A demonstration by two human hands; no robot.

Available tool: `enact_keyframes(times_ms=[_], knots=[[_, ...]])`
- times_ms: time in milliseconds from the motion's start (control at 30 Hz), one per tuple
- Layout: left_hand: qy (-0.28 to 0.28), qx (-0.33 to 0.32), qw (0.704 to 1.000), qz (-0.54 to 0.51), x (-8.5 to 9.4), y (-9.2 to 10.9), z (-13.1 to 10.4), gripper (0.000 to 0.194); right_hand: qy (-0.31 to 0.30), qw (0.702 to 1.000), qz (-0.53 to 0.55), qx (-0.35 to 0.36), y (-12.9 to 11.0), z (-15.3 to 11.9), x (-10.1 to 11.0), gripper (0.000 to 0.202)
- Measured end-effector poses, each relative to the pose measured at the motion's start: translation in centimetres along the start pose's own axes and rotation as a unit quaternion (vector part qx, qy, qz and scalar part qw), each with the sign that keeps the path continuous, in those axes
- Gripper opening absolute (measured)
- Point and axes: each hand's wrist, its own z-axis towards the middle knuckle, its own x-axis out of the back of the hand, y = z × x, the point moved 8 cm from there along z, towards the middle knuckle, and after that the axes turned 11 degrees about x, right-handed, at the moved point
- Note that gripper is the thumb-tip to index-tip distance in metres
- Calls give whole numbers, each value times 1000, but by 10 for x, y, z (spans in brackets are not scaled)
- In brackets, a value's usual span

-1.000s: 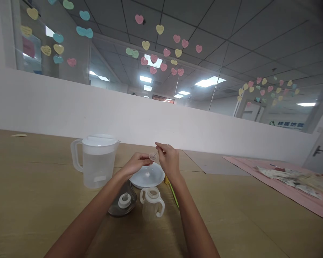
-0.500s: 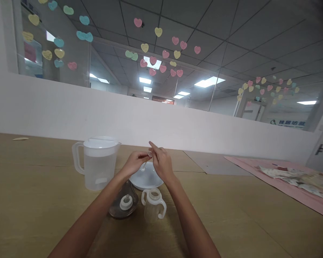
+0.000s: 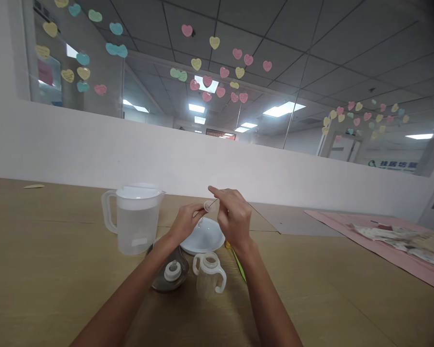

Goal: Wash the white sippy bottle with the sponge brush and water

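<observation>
My left hand [image 3: 185, 222] pinches a small clear round piece [image 3: 209, 206] above a white bowl [image 3: 202, 241]. A small white tip shows below that piece, over the bowl. My right hand [image 3: 236, 216] is closed on a thin rod [image 3: 213, 203], whose end meets the clear piece; the index finger points outward. Nearer to me stands a clear baby bottle [image 3: 207, 284] with two white handles and an open top. Left of it, a white ring cap with a nipple [image 3: 172, 271] lies on a dark grey tray [image 3: 162, 285], partly behind my left forearm.
A lidded clear pitcher [image 3: 137, 226] of water stands left of the bowl. Beside my right wrist lies a green-handled tool [image 3: 239, 265] with a yellow end, partly covered. A pink cloth [image 3: 332, 224] with papers lies at the right. A white wall [image 3: 202, 164] rises behind the table.
My right hand has moved right, away from my left fingers, and the thin rod now shows between them. The green-handled tool has come into sight. The view has shifted slightly.
</observation>
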Motion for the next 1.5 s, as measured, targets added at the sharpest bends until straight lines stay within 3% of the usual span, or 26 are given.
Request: enact_keyframes(times_ms=[200, 267, 333, 400, 467, 533, 633, 733, 833, 933, 1033, 1167, 1233, 1367, 1433, 1500], knots=[[8, -6, 1000, 22, 0, -3, -1, 23, 106, 994, 0, -27, -14, 7, 31, 39], [-10, 3, 999, 46, -5, -9, -2, 21, 195, 980, -25, -42, -22, 9, 58, 35], [-28, 20, 998, 54, -11, -16, -4, 20, 327, 940, -75, -69, -22, 3, 92, 29], [-16, 29, 999, 38, -11, -21, -4, 21, 410, 902, -87, -106, -6, -9, 110, 24], [15, 35, 999, 15, -6, -25, -3, 23, 411, 895, -47, -166, 33, -21, 105, 22], [38, 50, 998, -9, -2, -29, 0, 25, 369, 892, 20, -259, 82, -45, 76, 22], [54, 85, 994, -48, 3, -38, 3, 27, 213, 872, 127, -422, 139, -98, -2, 24], [47, 108, 990, -77, 3, -43, 3, 30, -22, 833, 174, -524, 149, -155, -81, 29], [25, 112, 992, -53, 0, -46, 3, 31, -108, 820, 191, -529, 138, -184, -116, 23], [24, 118, 993, 11, -2, -52, 2, 30, -160, 819, 201, -513, 128, -187, -127, 17], [17, 123, 992, 33, -8, -56, 0, 26, -204, 819, 233, -483, 118, -171, -131, 24], [-5, 123, 992, 24, -16, -55, -2, 23, -243, 806, 367, -396, 89, -136, -140, 29], [2, 139, 990, 21, -16, -57, -3, 23, -243, 787, 414, -389, 79, -128, -141, 30], [34, 179, 983, 32, -2, -63, -17, 27, -263, 752, 405, -448, 76, -139, -145, 32], [56, 192, 978, 56, 12, -61, -38, 27, -290, 758, 368, -454, 80, -148, -147, 33], [91, 185, 973, 104, 29, -50, -73, 26, -347, 768, 313, -437, 81, -158, -151, 34]])
